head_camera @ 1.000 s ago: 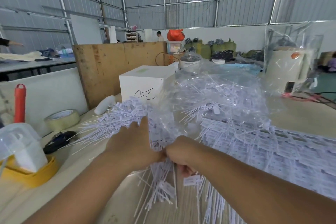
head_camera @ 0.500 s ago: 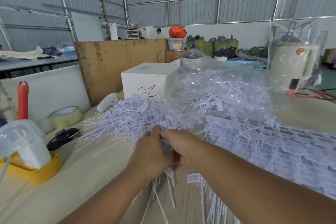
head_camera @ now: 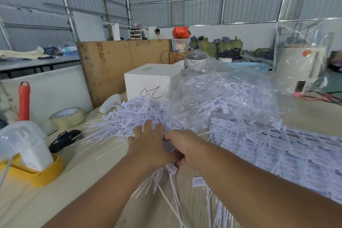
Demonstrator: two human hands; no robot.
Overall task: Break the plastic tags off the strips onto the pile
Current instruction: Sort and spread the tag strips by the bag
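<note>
Head view: both hands meet at the centre of the frame, just below the pile [head_camera: 129,122] of loose white plastic tags that fans out toward 10 o'clock on the tabletop [head_camera: 83,181]. The left hand [head_camera: 149,146] lies with its fingers reaching forward into the pile's near edge; its grip is closed around a bundle of tag stems [head_camera: 159,181] that trail down toward 6 o'clock from under the palm. The right hand [head_camera: 187,146] presses against the left, fingers curled round the same bundle, thumb side touching the left hand; how tightly it pinches cannot be told, since the fingertips are hidden.

At 3 o'clock from the hands lie the unbroken strips [head_camera: 296,153], stacked in flat overlapping rows that run to the right edge. Above the hands, at 12 to 1 o'clock, a clear plastic bag [head_camera: 222,94] full of tags bulges up and blocks the view behind it. A white box [head_camera: 148,81] with a black scribble stands at 12 o'clock beyond the pile, backed by a plywood board [head_camera: 114,65].

At 9 o'clock sit a roll of tape [head_camera: 66,118], a black object [head_camera: 64,139] just beside the pile's outermost stems, a red tube [head_camera: 24,100] standing upright, and a yellow-based dispenser with a clear cover [head_camera: 27,159]. At 2 o'clock a cream appliance [head_camera: 299,68] stands wrapped in clear film.
</note>
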